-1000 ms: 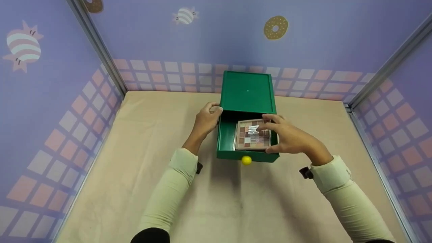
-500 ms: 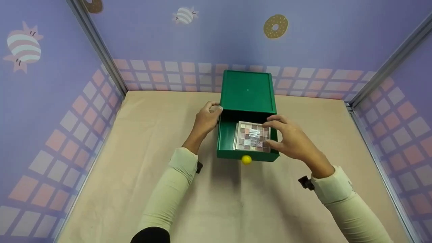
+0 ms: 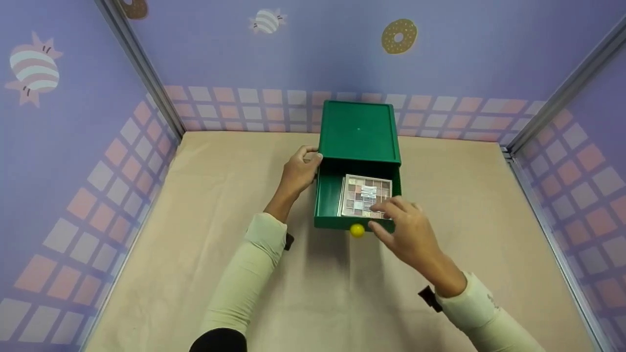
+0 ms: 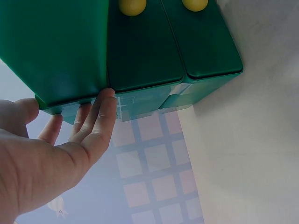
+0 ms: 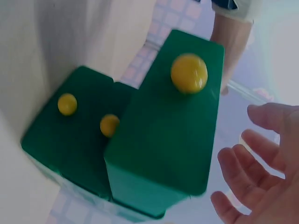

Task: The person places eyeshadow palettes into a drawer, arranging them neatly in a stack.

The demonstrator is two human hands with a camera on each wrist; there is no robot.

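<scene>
A green drawer cabinet (image 3: 359, 132) stands by the back wall with its top drawer (image 3: 328, 195) pulled out. Inside that drawer, toward the right, lies an eyeshadow palette (image 3: 361, 194) with a clear lid; another flat edge shows under its left side. My left hand (image 3: 299, 172) rests against the cabinet's left side, its fingers (image 4: 100, 119) extended along the wall and the thumb at the front edge. Over the drawer's front right corner hovers my right hand (image 3: 411, 234), fingers loosely bent, holding nothing. Its thumb is beside the yellow knob (image 3: 357, 231).
Two lower drawers (image 4: 145, 51) are closed, each with a yellow knob (image 5: 67, 104). A cream cloth (image 3: 234, 205) covers the table. Purple printed panels (image 3: 332, 49) with metal corner posts (image 3: 142, 68) enclose the back and sides.
My right hand has let go of the palette, which has settled flat in the drawer, and moved toward the drawer's front near the knob. My left hand has stayed in place.
</scene>
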